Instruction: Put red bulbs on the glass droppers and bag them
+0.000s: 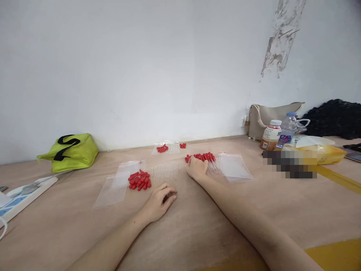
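My right hand (196,168) is at the left end of a row of glass droppers with red rubber bulbs (207,157). Its fingers are closed at a red-bulbed dropper, whose glass stem is hidden by the hand. My left hand (161,201) rests on the table, open and empty, thumb and fingers apart and loosely bent. Just beyond it lies a row of bare glass tubes (166,171). To its upper left is a pile of loose red rubber bulbs (140,180), partly beside clear plastic bags (113,190).
Another clear bag (235,166) lies right of the droppers. Near the wall, a bag (173,148) lies with red bulbs and tubes. A green bag (75,152) and power strip (28,195) are left; bottles (271,136), a beige bag (278,113) and tissue pack (327,152) are right.
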Motion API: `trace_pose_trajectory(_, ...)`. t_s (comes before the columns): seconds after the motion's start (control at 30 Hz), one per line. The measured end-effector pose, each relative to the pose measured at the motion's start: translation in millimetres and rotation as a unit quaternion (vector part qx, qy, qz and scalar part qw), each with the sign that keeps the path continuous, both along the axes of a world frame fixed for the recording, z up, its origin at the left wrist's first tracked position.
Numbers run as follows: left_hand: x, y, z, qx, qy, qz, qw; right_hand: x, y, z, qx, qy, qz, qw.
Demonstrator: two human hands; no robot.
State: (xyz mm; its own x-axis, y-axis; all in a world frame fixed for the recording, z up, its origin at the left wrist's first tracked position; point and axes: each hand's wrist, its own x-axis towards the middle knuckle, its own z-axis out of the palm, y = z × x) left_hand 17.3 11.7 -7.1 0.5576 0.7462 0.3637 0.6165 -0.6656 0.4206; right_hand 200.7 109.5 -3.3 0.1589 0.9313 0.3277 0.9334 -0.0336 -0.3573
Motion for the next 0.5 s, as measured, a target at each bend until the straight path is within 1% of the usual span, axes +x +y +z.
trace_pose_trajectory(0.1,0,0,0.0,0.001,-0.001,0.000,1.000,1,-1,1,-0.008,0.001,0.000,1.000)
trace_pose_trajectory(0.2,0,0,0.0,0.002,-0.003,-0.001,1.000,-5,-4,5,0.003,-0.001,0.026,1.000)
trace_pose_trajectory(0.27,1,0,0.2,0.003,-0.003,0.000,1.000,-13,-5,8,-0.006,-0.011,0.044,0.999)
trace_pose_trajectory(0.4,0,0,0.6,0.004,-0.004,0.000,1.000,-30,-4,15,-0.086,-0.039,0.050,0.994)
trace_pose_trajectory(0.5,0,-1,-0.6,0.002,-0.011,-0.003,1.000,-38,0,21,-0.138,-0.052,0.049,0.988)
